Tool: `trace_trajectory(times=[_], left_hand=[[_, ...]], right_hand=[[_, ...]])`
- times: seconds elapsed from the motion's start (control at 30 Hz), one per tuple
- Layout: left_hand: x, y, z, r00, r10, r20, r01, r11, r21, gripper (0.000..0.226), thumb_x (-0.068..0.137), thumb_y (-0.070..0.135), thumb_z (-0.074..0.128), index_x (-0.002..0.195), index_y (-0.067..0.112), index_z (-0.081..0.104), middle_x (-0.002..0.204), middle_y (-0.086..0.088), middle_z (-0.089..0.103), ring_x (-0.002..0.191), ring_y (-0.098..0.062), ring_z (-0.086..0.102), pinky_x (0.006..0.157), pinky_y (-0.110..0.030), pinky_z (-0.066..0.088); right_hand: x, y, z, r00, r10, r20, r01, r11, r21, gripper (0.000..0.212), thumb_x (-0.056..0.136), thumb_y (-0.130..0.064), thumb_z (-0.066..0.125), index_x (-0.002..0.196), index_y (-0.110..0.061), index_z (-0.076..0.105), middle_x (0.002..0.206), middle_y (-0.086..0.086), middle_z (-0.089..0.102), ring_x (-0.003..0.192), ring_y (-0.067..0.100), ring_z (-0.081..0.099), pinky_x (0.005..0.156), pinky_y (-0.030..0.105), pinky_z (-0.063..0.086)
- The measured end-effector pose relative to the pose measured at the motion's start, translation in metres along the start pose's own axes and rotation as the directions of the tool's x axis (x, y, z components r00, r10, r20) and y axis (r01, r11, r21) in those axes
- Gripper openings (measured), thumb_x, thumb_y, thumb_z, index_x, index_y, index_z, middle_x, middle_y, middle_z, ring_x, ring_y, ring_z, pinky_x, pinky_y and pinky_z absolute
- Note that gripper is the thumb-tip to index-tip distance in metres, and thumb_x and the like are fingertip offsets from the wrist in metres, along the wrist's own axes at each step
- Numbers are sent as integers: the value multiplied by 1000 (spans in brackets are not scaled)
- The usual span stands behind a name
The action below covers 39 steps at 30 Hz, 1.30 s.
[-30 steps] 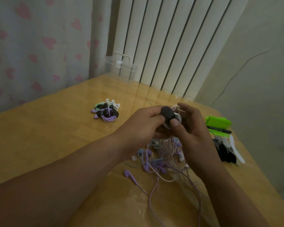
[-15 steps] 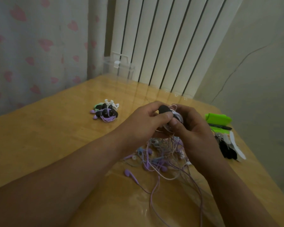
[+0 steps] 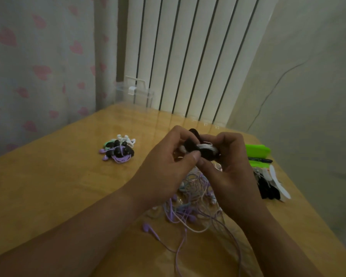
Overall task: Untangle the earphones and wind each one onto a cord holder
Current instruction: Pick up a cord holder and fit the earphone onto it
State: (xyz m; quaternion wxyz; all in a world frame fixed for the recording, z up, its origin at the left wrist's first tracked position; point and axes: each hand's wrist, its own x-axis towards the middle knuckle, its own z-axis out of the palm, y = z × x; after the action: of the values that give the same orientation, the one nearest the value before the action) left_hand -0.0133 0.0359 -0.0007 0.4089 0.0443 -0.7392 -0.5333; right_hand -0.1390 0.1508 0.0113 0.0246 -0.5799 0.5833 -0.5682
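- Your left hand (image 3: 164, 168) and your right hand (image 3: 228, 172) are together above the table, and the thumb tips almost touch each other.
- Both hands grip with curled fingers one black cord holder (image 3: 191, 145). The left fingers hold its left end, and the right fingers close around its right end.
- A white earphone cord (image 3: 207, 148) is wound in several turns around this holder, between the two hands.
- Directly under your hands lies the tangle of earphones (image 3: 192, 202) on the wooden table (image 3: 48, 186), with purple, pale blue and white cords crossing each other.
- One purple earbud (image 3: 147, 227) lies apart at the near left edge of the tangle, and its thin cord runs toward you.
- Further left on the table, well apart from your hands, there is a small pile of wound earphones (image 3: 118, 149) in purple, green and white on black holders.
- On the right of your right hand lie a bright green case (image 3: 257, 149) and a black pen (image 3: 260, 160) just beside it.
- Near them is a dark heap (image 3: 268, 189); it is perhaps spare holders, but the light is too weak to be sure.
- At the far edge stands a clear plastic box (image 3: 136, 94), in front of the vertical blinds (image 3: 188, 56) and the curtain with pink hearts (image 3: 38, 66).
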Motion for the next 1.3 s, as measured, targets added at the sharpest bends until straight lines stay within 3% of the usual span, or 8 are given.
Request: trace_trajectory(times=[0.2, 0.43, 0.53, 0.63, 0.73, 0.93, 1.17, 1.3], left_hand=[[-5, 1, 0, 995, 97, -8, -96, 991, 95, 18, 100, 11, 66, 111, 23, 57, 104, 11, 65, 102, -13, 69, 86, -20, 53], [0, -4, -4, 999, 43, 0, -43, 996, 76, 18, 98, 20, 72, 111, 24, 60, 104, 5, 68, 103, -20, 69, 89, -40, 59], [6, -5, -12, 999, -25, 49, 24, 1000, 11, 14, 98, 25, 70, 110, 26, 62, 108, -3, 72, 106, -27, 69, 95, -55, 57], [11, -7, -19, 975, -149, 162, 181, 963, -200, 12, 102, 17, 63, 113, 15, 63, 116, -11, 74, 112, -30, 72, 100, -48, 58], [13, -8, -20, 949, -205, 240, 288, 873, -395, 17, 100, 16, 56, 96, 21, 73, 106, -11, 75, 102, -28, 74, 89, -40, 59], [10, -15, -15, 947, -277, 160, 316, 886, -340, 16, 104, 19, 46, 104, 18, 62, 90, 3, 64, 86, -12, 63, 75, -28, 52], [10, -10, -7, 919, -372, 129, 393, 841, -371, 19, 104, 26, 49, 90, 13, 51, 79, -8, 38, 71, -19, 38, 64, -39, 34], [11, -8, -7, 897, -408, 171, 439, 769, -464, 35, 106, 22, 41, 76, 10, 53, 64, -3, 44, 52, -15, 44, 50, -26, 42]], right_hand=[[0, 1, -2, 998, -53, 31, 54, 998, -30, 41, 94, -2, 73, 123, -15, 47, 132, -4, 65, 123, 21, 66, 100, 37, 56], [1, 2, -6, 999, -17, 51, 22, 995, -95, 22, 99, -11, 68, 116, -21, 58, 122, -15, 68, 114, 12, 67, 93, 29, 57], [4, 2, -10, 991, 122, 63, -125, 991, 45, 23, 104, -16, 46, 113, -24, 66, 110, -4, 71, 103, 17, 69, 88, 35, 59], [8, 2, -18, 955, 272, 119, -293, 929, 228, 40, 105, -13, 35, 110, -22, 73, 108, 5, 74, 100, 24, 71, 83, 38, 58], [8, 1, -19, 945, 295, 142, -319, 927, 196, 29, 109, -10, 44, 110, -12, 73, 102, 6, 76, 94, 24, 74, 78, 33, 59], [2, 3, -6, 983, 173, 58, -170, 984, -50, 8, 97, -27, 70, 100, -21, 74, 94, -6, 75, 90, 16, 71, 79, 43, 61], [-2, 1, 6, 985, 167, 33, -165, 984, -66, 8, 96, -27, 72, 90, -22, 71, 89, -5, 70, 82, 17, 66, 74, 45, 57], [-1, -2, 8, 969, 246, 31, -247, 968, 47, 16, 104, -18, 59, 98, -19, 73, 93, -5, 73, 89, 15, 69, 73, 36, 59]])
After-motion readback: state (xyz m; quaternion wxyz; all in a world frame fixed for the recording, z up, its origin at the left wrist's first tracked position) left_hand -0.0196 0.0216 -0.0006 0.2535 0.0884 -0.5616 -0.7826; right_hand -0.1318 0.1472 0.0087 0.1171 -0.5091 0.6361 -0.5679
